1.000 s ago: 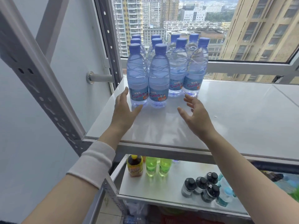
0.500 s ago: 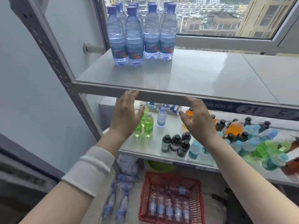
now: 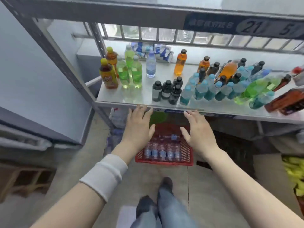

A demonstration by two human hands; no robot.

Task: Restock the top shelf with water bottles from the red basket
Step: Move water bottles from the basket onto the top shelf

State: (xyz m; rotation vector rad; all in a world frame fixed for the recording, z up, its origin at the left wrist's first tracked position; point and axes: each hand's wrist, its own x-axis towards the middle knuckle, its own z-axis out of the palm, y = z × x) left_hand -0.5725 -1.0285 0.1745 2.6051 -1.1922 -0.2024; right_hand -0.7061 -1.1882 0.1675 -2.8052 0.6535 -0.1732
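Hands empty, fingers spread, the left hand (image 3: 138,127) and right hand (image 3: 199,130) hover palms-inward over the red basket (image 3: 164,162) on the floor, apparently poised to gather the water bottles (image 3: 162,152) lying inside.

The left hand (image 3: 138,130) and right hand (image 3: 199,132) are hiding far corners of the red basket (image 3: 164,162); its water bottles (image 3: 162,153) are showing blurred, and the top shelf (image 3: 115,12) is running off above.

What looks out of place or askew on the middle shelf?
On the right side, a green bottle and an orange bottle lie tilted on top of upright bottles, and a brown bottle lies on its side.
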